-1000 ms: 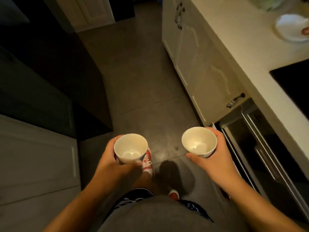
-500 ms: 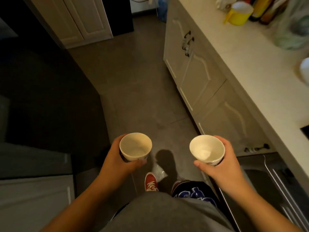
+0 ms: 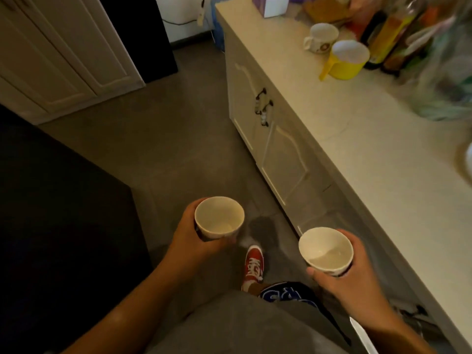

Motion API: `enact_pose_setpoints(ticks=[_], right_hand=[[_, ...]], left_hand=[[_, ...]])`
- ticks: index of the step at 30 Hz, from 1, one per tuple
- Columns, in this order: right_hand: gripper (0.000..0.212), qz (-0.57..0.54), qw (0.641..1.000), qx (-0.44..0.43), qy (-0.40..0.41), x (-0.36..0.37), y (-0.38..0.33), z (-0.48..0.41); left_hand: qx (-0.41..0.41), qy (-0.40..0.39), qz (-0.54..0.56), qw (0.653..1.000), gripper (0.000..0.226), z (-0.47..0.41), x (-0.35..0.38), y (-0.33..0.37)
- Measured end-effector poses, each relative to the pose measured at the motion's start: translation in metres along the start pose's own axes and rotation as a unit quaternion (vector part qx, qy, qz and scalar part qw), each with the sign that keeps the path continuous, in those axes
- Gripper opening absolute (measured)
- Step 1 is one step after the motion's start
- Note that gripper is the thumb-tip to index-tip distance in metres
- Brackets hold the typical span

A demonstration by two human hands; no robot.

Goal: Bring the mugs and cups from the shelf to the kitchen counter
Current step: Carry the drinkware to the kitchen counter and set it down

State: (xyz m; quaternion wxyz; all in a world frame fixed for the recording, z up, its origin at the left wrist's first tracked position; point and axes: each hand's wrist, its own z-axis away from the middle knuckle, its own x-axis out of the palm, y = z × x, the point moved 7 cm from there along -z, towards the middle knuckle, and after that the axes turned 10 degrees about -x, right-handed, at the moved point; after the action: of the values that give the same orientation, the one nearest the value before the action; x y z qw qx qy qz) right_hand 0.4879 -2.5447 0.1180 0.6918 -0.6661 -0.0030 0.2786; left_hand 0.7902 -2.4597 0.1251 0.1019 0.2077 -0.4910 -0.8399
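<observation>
The carrying step looks under way: the left hand (image 3: pixel 189 241) grips a cream cup (image 3: pixel 219 217) above the floor (image 3: pixel 158 149); the right hand (image 3: pixel 357 284) clasps a second cup (image 3: pixel 326 250) just beside the worktop (image 3: pixel 383 154); next, I judge, both need setting upright on its bare stretch, near the white mug (image 3: pixel 320 37) and yellow cup (image 3: pixel 348 60); the bottles (image 3: pixel 398 29) behind are blurred, and the shelf is out of view.

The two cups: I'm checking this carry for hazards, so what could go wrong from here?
1. The left hand and right hand each hold a cup one-handed; a grip could slip mid-step.
2. The white mug and yellow mug crowd the counter; setting down there risks a knock.
</observation>
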Motion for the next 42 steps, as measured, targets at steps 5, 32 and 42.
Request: enact_pose_setpoints(ticks=[5, 32, 42], right_hand=[[0.086, 0.01, 0.999, -0.026, -0.031, 0.01, -0.034, -0.103], [0.079, 0.029, 0.99, 0.012, 0.14, 0.12, -0.132, -0.406], [0.087, 0.035, 0.958, 0.084, 0.271, 0.044, -0.091, -0.421]], left_hand=[[-0.013, 0.026, 0.021, 0.999, 0.08, -0.05, -0.021, 0.024], [0.033, -0.162, -0.101, 0.981, 0.088, -0.443, -0.118, 0.182], [0.111, -0.291, -0.178, 0.934, 0.083, -0.511, 0.025, 0.264]])
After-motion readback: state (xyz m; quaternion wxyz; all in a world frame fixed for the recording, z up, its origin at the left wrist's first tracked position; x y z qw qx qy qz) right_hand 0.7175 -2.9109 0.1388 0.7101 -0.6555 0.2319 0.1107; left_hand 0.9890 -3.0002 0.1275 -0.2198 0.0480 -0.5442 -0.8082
